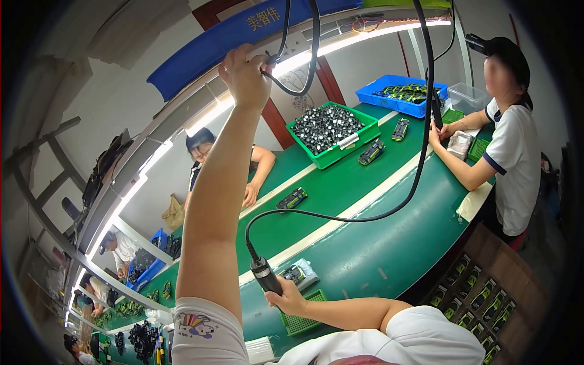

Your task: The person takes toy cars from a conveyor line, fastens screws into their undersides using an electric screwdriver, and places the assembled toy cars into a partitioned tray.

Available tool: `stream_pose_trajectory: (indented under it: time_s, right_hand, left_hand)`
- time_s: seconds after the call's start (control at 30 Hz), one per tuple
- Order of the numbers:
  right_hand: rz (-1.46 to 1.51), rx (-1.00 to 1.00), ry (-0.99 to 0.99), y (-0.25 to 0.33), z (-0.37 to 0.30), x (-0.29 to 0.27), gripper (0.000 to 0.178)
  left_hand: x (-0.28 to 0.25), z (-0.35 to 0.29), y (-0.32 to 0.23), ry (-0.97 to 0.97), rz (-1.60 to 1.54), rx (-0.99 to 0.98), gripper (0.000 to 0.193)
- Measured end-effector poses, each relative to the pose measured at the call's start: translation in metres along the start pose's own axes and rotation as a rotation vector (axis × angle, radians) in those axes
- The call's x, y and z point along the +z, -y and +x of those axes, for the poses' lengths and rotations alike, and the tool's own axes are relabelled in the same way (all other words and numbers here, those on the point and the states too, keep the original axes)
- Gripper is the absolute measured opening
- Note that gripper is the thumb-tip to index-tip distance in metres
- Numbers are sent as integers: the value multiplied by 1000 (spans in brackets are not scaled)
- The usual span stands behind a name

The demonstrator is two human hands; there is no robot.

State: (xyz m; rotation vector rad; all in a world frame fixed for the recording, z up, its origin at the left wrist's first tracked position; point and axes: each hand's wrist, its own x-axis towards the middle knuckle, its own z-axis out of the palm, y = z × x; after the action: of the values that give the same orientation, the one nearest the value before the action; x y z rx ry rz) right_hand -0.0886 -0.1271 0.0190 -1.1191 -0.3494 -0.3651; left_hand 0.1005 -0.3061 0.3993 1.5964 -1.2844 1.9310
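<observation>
My left hand [248, 76] reaches high, fingers closed on a black plug [272, 60] at the white socket strip [295, 45] under the overhead shelf. Its black cord [296, 93] loops down from there. Low at the middle, my right hand [289, 298] grips a black electric screwdriver [266, 275], with a cable rising from its top end. Beside that hand lie a small device in a clear bag [309, 275] and a green mesh basket [304, 316]. Whether the plug sits fully in a socket is hidden by my fingers.
A green conveyor belt [340, 182] carries several black-and-green devices. Beyond stand a green crate [359, 131] of small black parts and a blue crate [365, 96]. A co-worker [514, 146] stands right; another [258, 167] sits across. Hanging cable [420, 164] crosses the workspace.
</observation>
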Motion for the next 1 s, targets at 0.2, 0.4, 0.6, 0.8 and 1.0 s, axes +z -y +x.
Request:
stream_pose_trajectory:
  time_s: [0.2, 0.4, 0.6, 0.8, 1.0]
  right_hand:
    - [21, 4, 16, 1, -6, 4, 45]
    - [-16, -59, 7, -2, -13, 1, 48]
    - [168, -12, 67, 9, -4, -2, 59]
    - [-81, -47, 94, 10, -7, 3, 84]
    - [-169, 18, 203, 20, -12, 8, 94]
  left_hand:
    - [-63, -4, -5, -11, -191, 119, 45]
    - [-214, -65, -18, -45, -235, 143, 28]
    - [-293, -211, 29, 73, -65, -82, 12]
    - [-315, -364, 7, 251, -158, -828, 5]
    - [-313, -426, -42, 350, -320, -953, 5]
